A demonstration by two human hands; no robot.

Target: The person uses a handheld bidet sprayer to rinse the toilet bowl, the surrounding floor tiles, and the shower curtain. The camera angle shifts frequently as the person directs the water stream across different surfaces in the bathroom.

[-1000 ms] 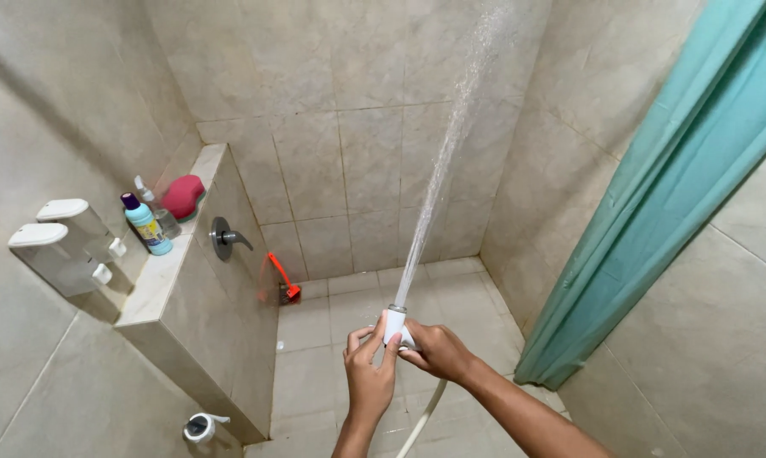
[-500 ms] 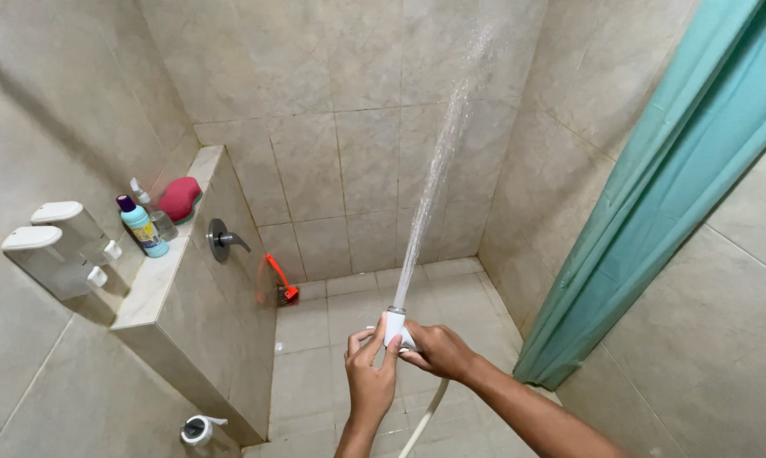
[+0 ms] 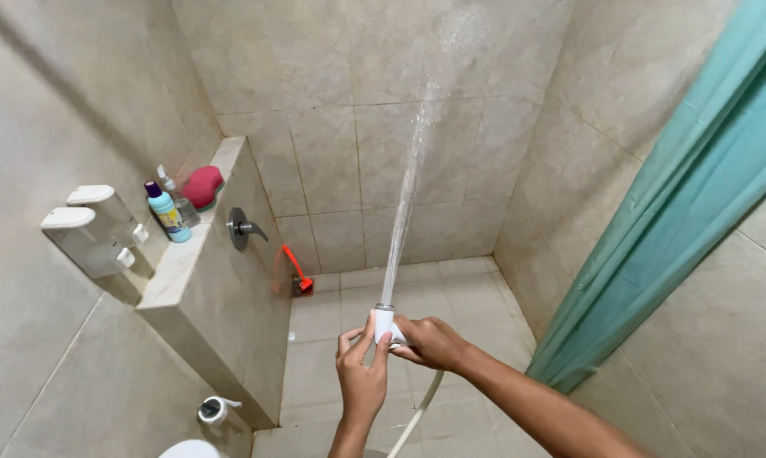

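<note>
Hands [image 3: 400, 356] grip sprayer [image 3: 384, 323] mid-stall, walls well apart.

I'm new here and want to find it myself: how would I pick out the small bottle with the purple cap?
Start at the tiled ledge along the left wall, above the metal tap handle. At its far end, by the corner, stands the light blue bottle. Its purple cap sets it apart from the clear pump bottle and the rounded red thing just behind it.
</note>
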